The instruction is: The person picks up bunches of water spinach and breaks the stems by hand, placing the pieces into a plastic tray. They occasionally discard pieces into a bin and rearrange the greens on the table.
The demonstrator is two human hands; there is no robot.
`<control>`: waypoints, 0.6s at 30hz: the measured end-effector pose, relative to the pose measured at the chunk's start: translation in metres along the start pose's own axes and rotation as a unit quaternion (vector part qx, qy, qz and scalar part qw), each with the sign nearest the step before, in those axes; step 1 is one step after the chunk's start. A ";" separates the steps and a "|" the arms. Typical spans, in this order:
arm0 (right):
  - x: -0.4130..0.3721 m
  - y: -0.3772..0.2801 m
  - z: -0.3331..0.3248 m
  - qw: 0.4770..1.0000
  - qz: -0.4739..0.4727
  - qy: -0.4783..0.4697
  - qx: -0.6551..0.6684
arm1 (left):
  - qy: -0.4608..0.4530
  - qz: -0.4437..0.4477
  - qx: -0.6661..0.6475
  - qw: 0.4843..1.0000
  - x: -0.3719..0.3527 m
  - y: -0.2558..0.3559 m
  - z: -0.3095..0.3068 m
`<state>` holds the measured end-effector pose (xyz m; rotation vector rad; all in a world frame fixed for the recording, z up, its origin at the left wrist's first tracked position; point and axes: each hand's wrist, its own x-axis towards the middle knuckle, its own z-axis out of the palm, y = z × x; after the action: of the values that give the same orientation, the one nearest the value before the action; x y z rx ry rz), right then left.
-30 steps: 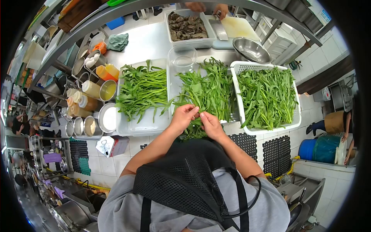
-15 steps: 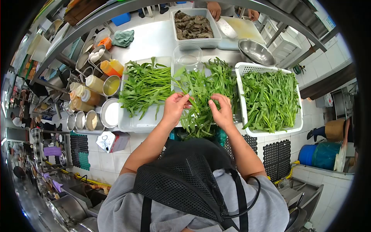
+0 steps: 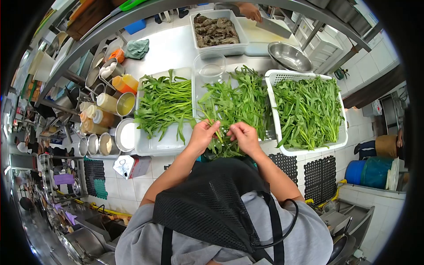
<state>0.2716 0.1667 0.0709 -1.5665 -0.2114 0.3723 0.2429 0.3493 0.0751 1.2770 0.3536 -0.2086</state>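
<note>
Just inside the left grip [image 3: 204, 135], near the right grip [image 3: 246, 137], a green stem [image 3: 219, 135].

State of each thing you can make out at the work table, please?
Left hand: pinching a green leafy stem
Right hand: fingers curled, grip unclear
White perforated plastic basket: filled with leafy greens
Translucent rectangular plastic tray: partly covered with long-stemmed greens
Translucent plastic tub: uncovered, holding what look like grey-brown prawns
Grey metal cleaver: in a co-worker's hand
Green cloth: bunched up

Observed: one green stem [image 3: 219, 136], pale, slender, held aslant before the central greens [image 3: 245, 95]; these loose, tangled, narrow-leaved.
</note>
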 end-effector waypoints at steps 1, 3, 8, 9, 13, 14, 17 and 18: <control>0.002 0.000 -0.006 0.999 -0.015 0.036 0.018 | -0.002 -0.001 0.001 1.000 -0.001 0.002 0.000; 0.009 0.002 -0.019 0.990 0.011 0.119 0.077 | 0.017 -0.011 -0.111 0.994 -0.003 0.005 -0.001; 0.000 0.004 -0.040 0.918 0.028 0.146 -0.368 | -0.017 -0.039 -0.093 0.995 -0.007 0.008 0.000; -0.001 0.023 -0.046 0.888 -0.034 0.153 -0.433 | -0.037 -0.070 -0.115 0.990 -0.009 0.007 0.001; -0.005 0.040 -0.050 0.857 -0.020 0.174 -0.486 | -0.071 -0.114 -0.133 0.982 -0.010 -0.002 0.010; -0.003 0.044 -0.054 0.855 -0.018 0.177 -0.486 | -0.075 -0.115 -0.132 0.982 -0.009 -0.004 0.012; 0.008 0.046 -0.063 0.893 -0.023 0.159 -0.421 | -0.062 -0.107 -0.129 0.984 -0.007 -0.005 0.012; 0.011 0.046 -0.065 0.893 -0.023 0.163 -0.420 | -0.059 -0.113 -0.136 0.983 -0.006 -0.005 0.012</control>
<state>0.3007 0.1083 0.0240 -2.4433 -0.1514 -0.0558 0.2367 0.3361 0.0756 0.9497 0.4103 -0.4122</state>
